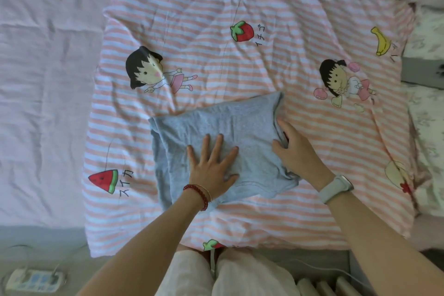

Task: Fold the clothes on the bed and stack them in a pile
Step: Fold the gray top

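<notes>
1. The soft grey-blue knit cloth garment [216,137] lies in the middle of the frame, a little below centre, on the pink and white striped bed cover with cartoon pictures [240,7]. It is partly folded into a rough, wide shape. Its long side runs from left to right across the frame.
2. Both hands are on the garment. The left hand [212,170] is on its lower middle part. The right hand [294,151] is at its right edge.
3. The left hand lies flat with its fingers straight and spread wide. It presses the cloth down and holds nothing.
4. The right hand's fingers [278,149] curl round the right edge of the garment, so it has hold of that edge. A fold of cloth bunches up there.
5. I think the next move is to bring the right edge over to the left, while the flat hand keeps the cloth in place. The right hand is best placed for that.
6. The left wrist wears a red bead bracelet [198,193]. The right wrist wears a white watch band [336,187].
7. A white power strip [33,280] lies at the lower left of the frame.
</notes>
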Tool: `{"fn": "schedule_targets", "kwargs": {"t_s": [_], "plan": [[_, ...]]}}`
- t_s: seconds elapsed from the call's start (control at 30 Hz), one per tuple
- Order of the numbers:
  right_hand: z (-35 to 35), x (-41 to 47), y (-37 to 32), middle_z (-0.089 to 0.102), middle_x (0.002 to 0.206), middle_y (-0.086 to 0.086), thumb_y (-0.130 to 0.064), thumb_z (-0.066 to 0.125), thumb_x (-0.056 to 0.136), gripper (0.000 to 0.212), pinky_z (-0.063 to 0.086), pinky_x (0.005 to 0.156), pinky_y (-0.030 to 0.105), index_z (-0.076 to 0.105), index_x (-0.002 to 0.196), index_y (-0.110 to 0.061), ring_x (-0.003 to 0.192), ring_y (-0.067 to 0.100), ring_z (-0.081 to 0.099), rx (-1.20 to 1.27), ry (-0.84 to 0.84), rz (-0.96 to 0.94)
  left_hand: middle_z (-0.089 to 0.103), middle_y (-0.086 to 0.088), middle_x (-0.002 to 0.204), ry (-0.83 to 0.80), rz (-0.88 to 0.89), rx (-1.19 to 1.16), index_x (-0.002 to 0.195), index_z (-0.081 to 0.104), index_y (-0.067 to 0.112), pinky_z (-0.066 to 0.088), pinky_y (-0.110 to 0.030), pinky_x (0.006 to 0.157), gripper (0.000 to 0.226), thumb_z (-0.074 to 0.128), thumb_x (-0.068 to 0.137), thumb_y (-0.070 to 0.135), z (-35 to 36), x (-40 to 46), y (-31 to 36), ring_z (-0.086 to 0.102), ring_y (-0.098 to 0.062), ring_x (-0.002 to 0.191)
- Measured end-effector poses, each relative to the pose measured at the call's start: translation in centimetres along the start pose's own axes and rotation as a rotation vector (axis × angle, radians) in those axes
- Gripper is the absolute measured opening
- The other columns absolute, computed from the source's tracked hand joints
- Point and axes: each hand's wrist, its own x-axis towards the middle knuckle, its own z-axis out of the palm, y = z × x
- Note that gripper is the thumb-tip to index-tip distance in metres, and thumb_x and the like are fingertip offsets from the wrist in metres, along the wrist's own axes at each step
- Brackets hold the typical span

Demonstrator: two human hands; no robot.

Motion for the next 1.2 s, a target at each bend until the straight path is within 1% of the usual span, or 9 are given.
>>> {"fn": "schedule_targets", "kwargs": {"t_s": [0.13,0.3,0.37,0.47,0.6,0.7,0.83,1.03,1.2], "plan": [[1.7,-1.3,-5.9,0.047,0.137,0.001,-0.019,0.048,0.094,0.057,0.045,0.095,0.041,0.026,0.145,-0.025,0.118,0.03,0.05,0.166,-0.095,-0.192,0.056,-0.01,0.128,0.316,-0.216,-0.929,0.113,0.065,0.01,0.038,-0.026,0.1,0.023,0.056,0.092,0.014,-3.0,-2.3,-3.5,0.05,-0.024,0.12],[8.4,-2.0,-11.2,0.054,0.081,-0.013,-0.015,0.047,0.095,0.055,0.047,0.064,0.02,0.026,0.146,-0.022,0.067,0.013,0.056,0.265,-0.473,-0.261,0.065,-0.004,0.09,0.129,-0.708,-1.909,0.098,0.063,0.012,0.051,-0.029,0.069,0.04,0.033,0.098,0.039,-4.9,-6.5,-9.1,0.058,-0.017,0.077],[9.9,-1.7,-11.0,0.056,0.086,-0.008,-0.012,0.043,0.096,0.044,0.047,0.065,0.017,0.039,0.14,-0.018,0.076,0.017,0.057,0.285,-0.488,-0.227,0.065,0.003,0.076,0.058,-0.729,-1.894,0.095,0.063,0.015,0.046,-0.027,0.064,0.042,0.034,0.096,0.045,-4.6,-7.3,-9.3,0.057,-0.012,0.067],[9.9,-0.8,-9.3,0.063,0.108,0.007,-0.008,0.042,0.095,0.032,0.037,0.075,0.012,0.057,0.123,-0.011,0.095,0.018,0.058,0.095,-0.147,-0.253,0.058,0.002,0.075,0.143,-0.739,-1.586,0.101,0.061,0.011,0.041,-0.026,0.069,0.028,0.051,0.093,0.036,-3.7,-6.7,-8.0,0.053,-0.012,0.067],[8.9,1.5,-8.2,0.054,0.125,0.018,0.001,0.044,0.09,0.037,0.04,0.094,0.041,0.055,0.125,-0.001,0.118,0.037,0.046,-0.217,0.1,-0.441,0.058,0.0,0.083,0.429,-0.751,-1.168,0.112,0.055,0.003,0.045,-0.027,0.071,0.026,0.057,0.091,0.018,-2.7,-5.8,-5.0,0.054,-0.015,0.075],[9.6,3.7,-8.8,0.023,0.153,0.011,-0.02,0.036,0.098,0.048,0.017,0.109,0.056,0.03,0.145,-0.014,0.142,0.033,0.017,-0.612,-0.056,-0.628,0.057,-0.002,0.071,0.664,-0.803,-1.094,0.104,0.056,-0.002,0.033,-0.019,0.057,0.017,0.05,0.093,0.01,-1.8,-6.6,-4.0,0.05,-0.014,0.061],[11.8,6.3,-9.5,0.0,0.158,-0.003,-0.039,0.017,0.1,0.051,-0.005,0.11,0.058,0.009,0.149,-0.027,0.144,0.023,-0.007,-0.94,-0.278,-0.557,0.059,-0.017,0.107,0.636,-0.96,-1.038,0.114,0.054,0.0,0.037,-0.027,0.071,0.028,0.053,0.092,0.019,0.1,-7.2,-5.6,0.055,-0.029,0.098],[12.6,9.6,-11.8,0.042,0.139,0.009,-0.041,0.036,0.096,0.047,0.016,0.108,0.051,0.034,0.135,-0.015,0.132,0.028,0.032,-0.811,-0.133,-0.596,0.057,0.0,0.101,0.276,-0.865,-1.165,0.119,0.053,0.01,0.044,-0.027,0.079,0.045,0.062,0.086,0.039,1.1,-7.5,-7.1,0.056,-0.018,0.092],[12.2,12.2,-14.5,0.058,0.103,0.002,-0.061,0.043,0.087,0.051,0.038,0.069,0.032,0.052,0.108,-0.016,0.097,0.027,0.054,-0.756,-0.372,-0.435,0.064,-0.004,0.085,0.207,-0.704,-1.399,0.091,0.059,0.007,0.05,-0.027,0.069,0.023,0.063,0.087,0.029,1.4,-8.3,-7.3,0.061,-0.018,0.077]]}}
